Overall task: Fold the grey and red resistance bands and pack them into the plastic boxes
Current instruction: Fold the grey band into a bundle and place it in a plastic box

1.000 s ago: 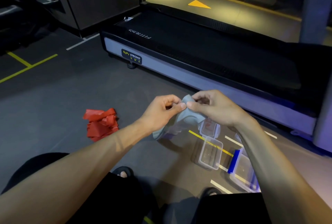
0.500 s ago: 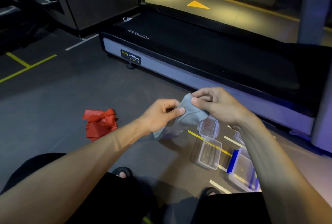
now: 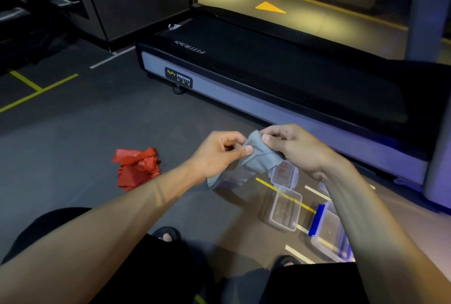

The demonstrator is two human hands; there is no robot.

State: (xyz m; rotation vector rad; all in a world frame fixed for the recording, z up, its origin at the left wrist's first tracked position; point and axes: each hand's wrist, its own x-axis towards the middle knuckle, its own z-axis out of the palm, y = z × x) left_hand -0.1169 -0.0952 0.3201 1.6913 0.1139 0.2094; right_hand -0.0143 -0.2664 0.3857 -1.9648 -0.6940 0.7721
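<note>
Both hands hold the grey resistance band [image 3: 256, 159] in the air above the floor. My left hand [image 3: 219, 152] pinches its left side between thumb and fingers, and my right hand [image 3: 290, 145] grips its top right part. The band's loose end hangs down to the left. The red resistance band [image 3: 136, 167] lies crumpled on the floor to the left. A small clear plastic box [image 3: 285, 208] stands open on the floor below my right hand, its lid [image 3: 284, 173] just behind it. A second clear box with a blue clip [image 3: 327, 230] sits to the right, partly hidden by my right forearm.
A treadmill [image 3: 268, 84] runs across the floor right behind the hands. Yellow and white lines mark the dark floor [image 3: 73, 132]. My knees in black shorts and my sandalled feet [image 3: 168, 235] are at the bottom of the view.
The grey band has been gathered tighter between the hands, and my right hand has shifted its grip slightly upward and to the right. The red band and boxes have not moved.
</note>
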